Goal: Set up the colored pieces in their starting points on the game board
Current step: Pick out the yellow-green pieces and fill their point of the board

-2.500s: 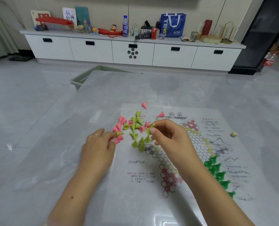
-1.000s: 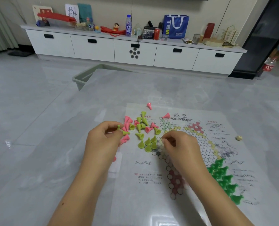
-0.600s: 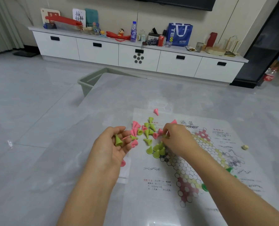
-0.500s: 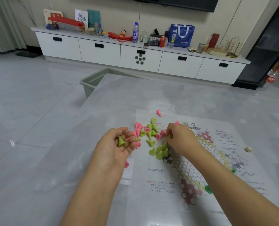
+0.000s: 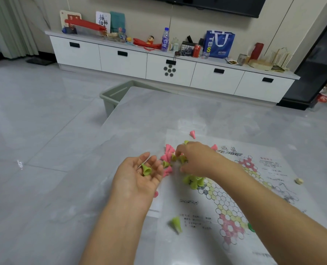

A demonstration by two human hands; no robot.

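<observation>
Nearest me, one yellow-green cone [image 5: 176, 224] lies toppled on the game board [image 5: 206, 217], apart from the rest. Further out, my left hand [image 5: 139, 175] is palm up, fingers relaxed, cradling a yellow-green piece [image 5: 146, 170]. Just right of it, my right hand [image 5: 196, 159] reaches into the mixed pile [image 5: 169, 156] of pink and yellow-green cones, fingers curled among them; I can't tell whether it grips one. The pile sits just beyond the left fingertips, so I judge either hand can reach it.
</observation>
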